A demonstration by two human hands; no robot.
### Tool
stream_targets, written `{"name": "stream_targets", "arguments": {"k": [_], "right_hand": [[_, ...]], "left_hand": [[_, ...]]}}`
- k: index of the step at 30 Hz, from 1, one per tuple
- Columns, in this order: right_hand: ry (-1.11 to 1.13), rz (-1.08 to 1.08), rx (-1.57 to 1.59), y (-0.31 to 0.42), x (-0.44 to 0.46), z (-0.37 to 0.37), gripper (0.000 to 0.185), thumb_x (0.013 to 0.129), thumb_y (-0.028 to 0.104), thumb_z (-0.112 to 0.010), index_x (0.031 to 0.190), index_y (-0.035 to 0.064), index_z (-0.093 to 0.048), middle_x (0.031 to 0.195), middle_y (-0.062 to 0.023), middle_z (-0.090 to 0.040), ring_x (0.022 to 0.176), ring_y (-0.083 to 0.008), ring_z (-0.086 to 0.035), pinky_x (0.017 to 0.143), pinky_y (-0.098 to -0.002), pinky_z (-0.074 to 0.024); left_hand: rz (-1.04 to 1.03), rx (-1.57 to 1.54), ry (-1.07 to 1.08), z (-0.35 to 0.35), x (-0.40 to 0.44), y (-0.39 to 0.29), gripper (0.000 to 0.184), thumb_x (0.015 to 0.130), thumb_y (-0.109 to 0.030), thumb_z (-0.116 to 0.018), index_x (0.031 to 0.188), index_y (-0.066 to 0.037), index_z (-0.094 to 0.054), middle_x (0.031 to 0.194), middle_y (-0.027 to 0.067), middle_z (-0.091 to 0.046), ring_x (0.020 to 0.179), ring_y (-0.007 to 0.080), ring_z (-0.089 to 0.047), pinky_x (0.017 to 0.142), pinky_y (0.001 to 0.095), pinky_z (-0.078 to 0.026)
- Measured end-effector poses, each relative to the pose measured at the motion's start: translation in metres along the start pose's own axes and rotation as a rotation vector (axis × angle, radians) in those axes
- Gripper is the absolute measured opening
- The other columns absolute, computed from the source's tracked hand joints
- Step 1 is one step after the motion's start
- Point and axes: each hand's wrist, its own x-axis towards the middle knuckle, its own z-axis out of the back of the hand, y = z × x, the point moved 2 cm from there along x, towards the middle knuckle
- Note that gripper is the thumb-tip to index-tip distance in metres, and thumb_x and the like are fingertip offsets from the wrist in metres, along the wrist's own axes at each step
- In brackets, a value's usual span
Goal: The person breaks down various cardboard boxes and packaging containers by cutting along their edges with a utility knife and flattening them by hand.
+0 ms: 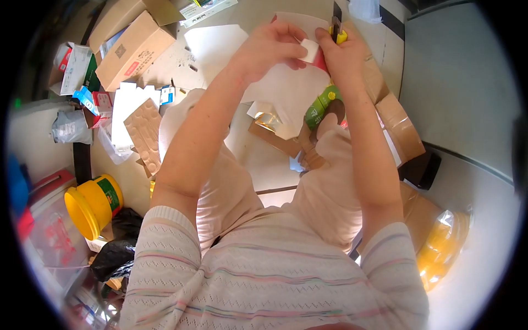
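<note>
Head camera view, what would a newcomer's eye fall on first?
Probably the bright yellow plastic bucket with a green label, tilted at the left. Next, at top centre, the left hand grips a small white piece by a large white sheet, while the right hand holds a yellow-and-black tool.

1. Can spot a square code (120,51) and illegible red print (132,69) on the brown carton (142,48).
2. Cannot read white characters (314,114) on the green box (319,106), right of the carton.
3. Cannot read red marks (58,237) on the clear bin (48,256), nearer than the carton.
</note>
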Motion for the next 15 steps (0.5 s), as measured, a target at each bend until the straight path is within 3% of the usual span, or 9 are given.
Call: {"name": "stream_targets", "arguments": {"k": [2, 5, 11, 15], "right_hand": [[-0.010, -0.023, 0.020, 0.004, -0.001, 0.001, 0.019, 0.077, 0.017, -0.062, 0.079, -0.0014, -0.059, 0.058, -0.0031, -0.055, 0.051, -0.0112, -0.048, 0.051, -0.0275, -0.0419], [0.037, -0.080, 0.231, 0.008, -0.001, 0.001, 0.016, 0.077, 0.014, -0.061, 0.077, -0.0016, -0.058, 0.060, -0.0015, -0.055, 0.054, -0.0094, -0.048, 0.052, -0.0256, -0.0415], [0.093, 0.045, 0.117, 0.005, -0.003, -0.001, 0.016, 0.077, 0.012, -0.062, 0.073, -0.0014, -0.056, 0.060, 0.0000, -0.054, 0.056, -0.0074, -0.046, 0.052, -0.0235, -0.0408], [0.131, 0.010, 0.113, 0.003, -0.006, -0.006, 0.016, 0.077, 0.013, -0.062, 0.075, -0.0017, -0.057, 0.061, -0.0003, -0.055, 0.055, -0.0072, -0.045, 0.053, -0.0239, -0.0412]], "left_hand": [[0.050, -0.072, -0.015, 0.000, -0.002, -0.003, 0.020, 0.078, -0.010, -0.063, 0.096, -0.001, -0.057, 0.080, 0.0071, -0.061, 0.068, 0.0158, -0.061, 0.059, 0.0265, -0.049], [0.045, -0.151, -0.207, 0.008, -0.002, -0.007, 0.019, 0.078, -0.012, -0.063, 0.094, -0.001, -0.058, 0.076, 0.0064, -0.061, 0.065, 0.0151, -0.061, 0.057, 0.0255, -0.048], [-0.364, 0.522, -0.617, 0.010, -0.003, -0.006, 0.024, 0.076, -0.013, -0.065, 0.091, 0.003, -0.057, 0.070, 0.0069, -0.061, 0.053, 0.0116, -0.057, 0.047, 0.0220, -0.046], [-0.424, 0.507, -0.723, 0.010, -0.002, -0.011, 0.024, 0.076, -0.013, -0.065, 0.092, 0.003, -0.057, 0.069, 0.0060, -0.060, 0.050, 0.0098, -0.055, 0.045, 0.0219, -0.045]]}}
